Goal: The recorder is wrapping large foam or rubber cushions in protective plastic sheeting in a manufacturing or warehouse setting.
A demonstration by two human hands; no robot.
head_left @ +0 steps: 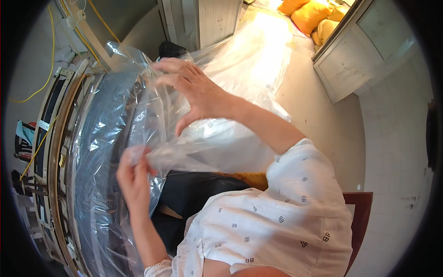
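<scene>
A large sheet of clear plastic film [217, 150] drapes from the long machine on my left, across my lap and on toward the floor at the far side. My left hand [134, 177] is at the machine's near edge, its fingertips pinched on a gathered bit of the film. Slightly blurred, my right hand [198, 92] is raised above the film, farther out. Its fingers are stretched forward and the thumb hangs well apart from them. The fingertips are close to the crumpled upper part of the film; whether they touch it I cannot tell.
The long machine [55, 184] with curved-looking rails runs along my left, yellow cables [51, 51] hanging over it. Orange cushions [308, 17] lie in a bright doorway at the far right. An open door panel [346, 69] stands at right; a brown chair back [362, 221] is behind me.
</scene>
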